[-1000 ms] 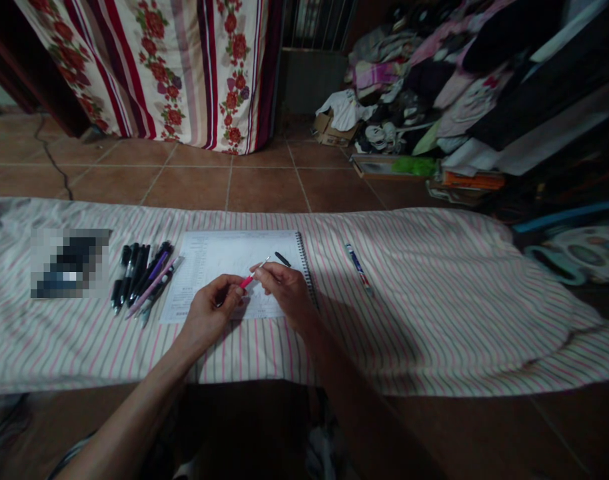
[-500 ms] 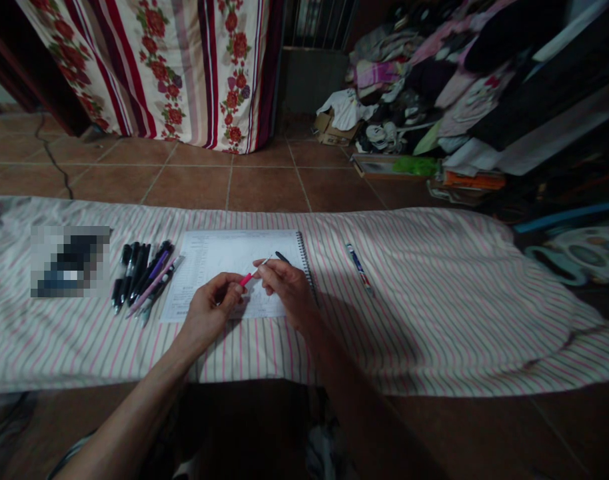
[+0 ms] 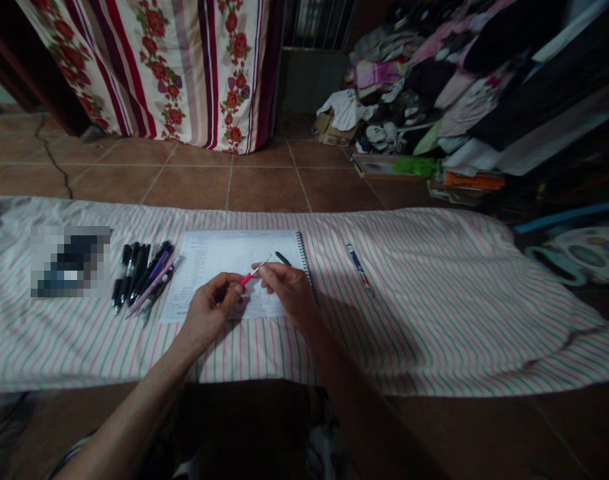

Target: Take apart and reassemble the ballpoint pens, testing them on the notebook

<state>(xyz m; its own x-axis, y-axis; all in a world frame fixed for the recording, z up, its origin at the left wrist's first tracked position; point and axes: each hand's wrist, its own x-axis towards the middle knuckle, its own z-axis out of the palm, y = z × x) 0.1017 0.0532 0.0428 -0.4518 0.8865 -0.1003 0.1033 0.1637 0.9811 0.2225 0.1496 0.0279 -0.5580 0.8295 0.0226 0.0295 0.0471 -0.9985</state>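
Observation:
Over the spiral-bound pad (image 3: 229, 248), my left hand (image 3: 212, 303) pinches the pink part of a slim pen (image 3: 246, 279). My right hand (image 3: 288, 288) has thumb and forefinger closed on the pale upper part of the same pen, whose thin tip pokes out beyond the fingers. A dark pen-like piece (image 3: 283, 258) lies on the sheet just behind my right hand, partly hidden by it. Printed lines run along the left side of the page.
Left of the pad lies a bunch of black, purple and pink pens (image 3: 142, 277). A blurred-out dark item (image 3: 72, 261) is farther left. One blue-and-red pen (image 3: 359, 268) rests to the right on the striped cloth (image 3: 449, 300). Behind stand a floral curtain (image 3: 184, 67) and piled clothes (image 3: 384, 73).
My right hand has shifted very slightly along the pen toward the left. Everything else stays in place.

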